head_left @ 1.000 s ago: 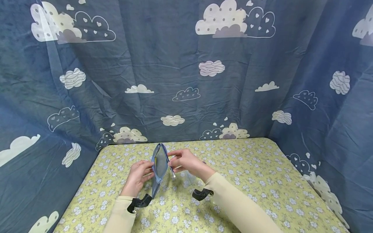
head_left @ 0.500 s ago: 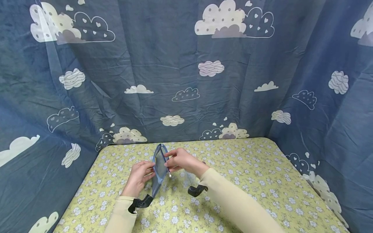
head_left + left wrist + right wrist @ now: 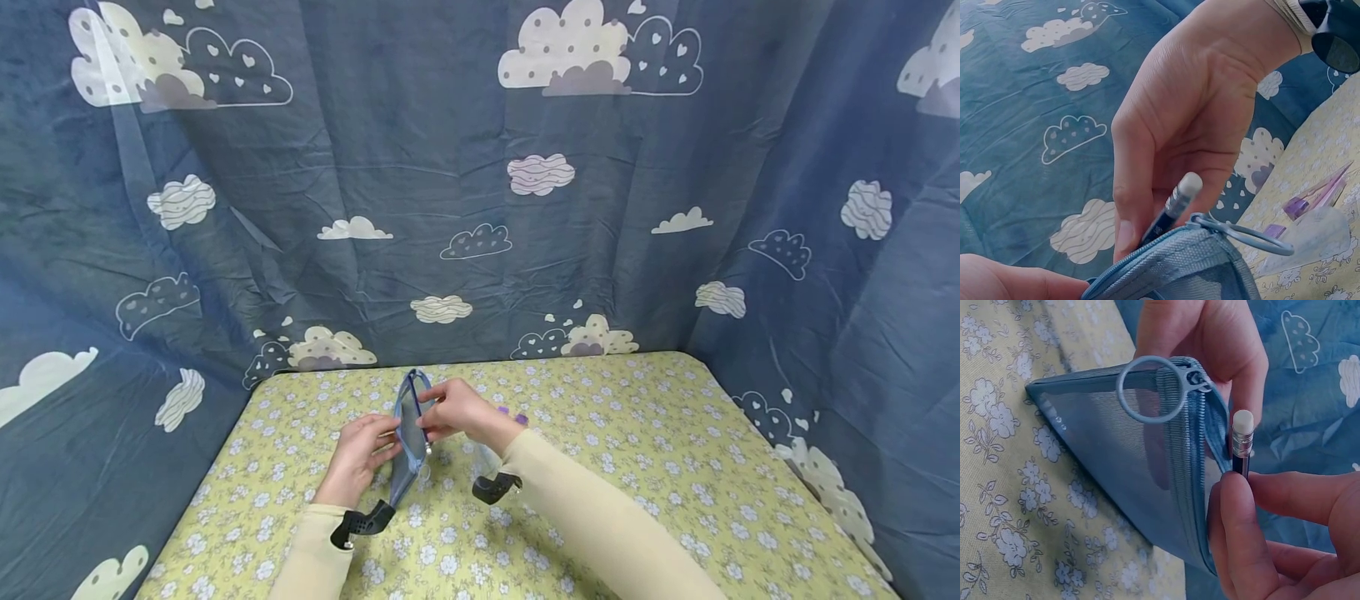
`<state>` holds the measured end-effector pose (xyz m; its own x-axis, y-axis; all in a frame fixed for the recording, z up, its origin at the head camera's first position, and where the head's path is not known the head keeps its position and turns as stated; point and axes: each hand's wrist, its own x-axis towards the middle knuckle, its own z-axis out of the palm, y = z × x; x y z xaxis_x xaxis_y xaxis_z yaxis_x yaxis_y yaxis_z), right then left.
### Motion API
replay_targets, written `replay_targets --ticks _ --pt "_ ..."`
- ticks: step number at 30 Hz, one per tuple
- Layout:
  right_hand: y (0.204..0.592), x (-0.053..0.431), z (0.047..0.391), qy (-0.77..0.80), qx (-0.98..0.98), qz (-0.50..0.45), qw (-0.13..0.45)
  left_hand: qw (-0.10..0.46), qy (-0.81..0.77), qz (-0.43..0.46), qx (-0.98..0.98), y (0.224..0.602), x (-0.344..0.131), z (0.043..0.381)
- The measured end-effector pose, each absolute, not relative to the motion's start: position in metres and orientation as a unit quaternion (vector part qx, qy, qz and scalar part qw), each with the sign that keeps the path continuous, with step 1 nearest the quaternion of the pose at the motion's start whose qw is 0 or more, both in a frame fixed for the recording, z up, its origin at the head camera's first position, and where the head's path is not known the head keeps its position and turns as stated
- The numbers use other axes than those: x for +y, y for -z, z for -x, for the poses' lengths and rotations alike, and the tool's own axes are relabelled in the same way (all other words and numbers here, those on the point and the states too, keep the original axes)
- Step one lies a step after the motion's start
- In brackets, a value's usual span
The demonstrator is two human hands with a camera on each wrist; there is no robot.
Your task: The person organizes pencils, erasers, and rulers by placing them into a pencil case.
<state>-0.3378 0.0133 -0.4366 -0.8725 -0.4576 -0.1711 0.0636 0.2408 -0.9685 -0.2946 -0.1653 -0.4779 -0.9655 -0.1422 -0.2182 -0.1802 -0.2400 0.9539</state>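
A blue mesh zip pouch (image 3: 405, 481) stands on edge with its zip undone, and a ring pull (image 3: 1150, 389) hangs at one end of the zip. My left hand (image 3: 358, 457) grips the pouch by one side of its mouth. Between thumb and fingers, my right hand (image 3: 463, 412) pinches a dark blue pencil (image 3: 1242, 439) with a white eraser and silver ferrule. The pencil lies along the pouch's opening, eraser end toward me, beside the zip edge. Its lower part is hidden by my right fingers and the pouch.
Purple pieces (image 3: 522, 419) and a translucent clear item (image 3: 484, 460) lie on the flowered yellow tablecloth (image 3: 615, 483), partly behind my right wrist. A blue cloud-print curtain (image 3: 420, 275) hangs at the table's back and sides.
My right hand has moved left with the pencil, from beside the pouch to over its opening. Purple pieces have come into view behind the right wrist. The left hand stays nearly still.
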Motion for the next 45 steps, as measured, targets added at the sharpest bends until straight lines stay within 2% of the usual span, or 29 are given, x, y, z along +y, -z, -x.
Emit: replay_targets --ticks 13,34,45 --pt "0.442 0.002 0.333 0.574 0.791 0.12 0.177 0.017 -0.785 0.134 0.605 0.478 -0.164 0.294" --pt "0.446 0.005 0.342 0.588 0.771 0.125 0.211 0.026 -0.782 0.121 0.611 0.48 -0.163 0.296" --pt "0.451 0.002 0.341 0.608 0.76 0.112 0.202 0.025 -0.79 0.122 0.601 0.479 -0.165 0.294"
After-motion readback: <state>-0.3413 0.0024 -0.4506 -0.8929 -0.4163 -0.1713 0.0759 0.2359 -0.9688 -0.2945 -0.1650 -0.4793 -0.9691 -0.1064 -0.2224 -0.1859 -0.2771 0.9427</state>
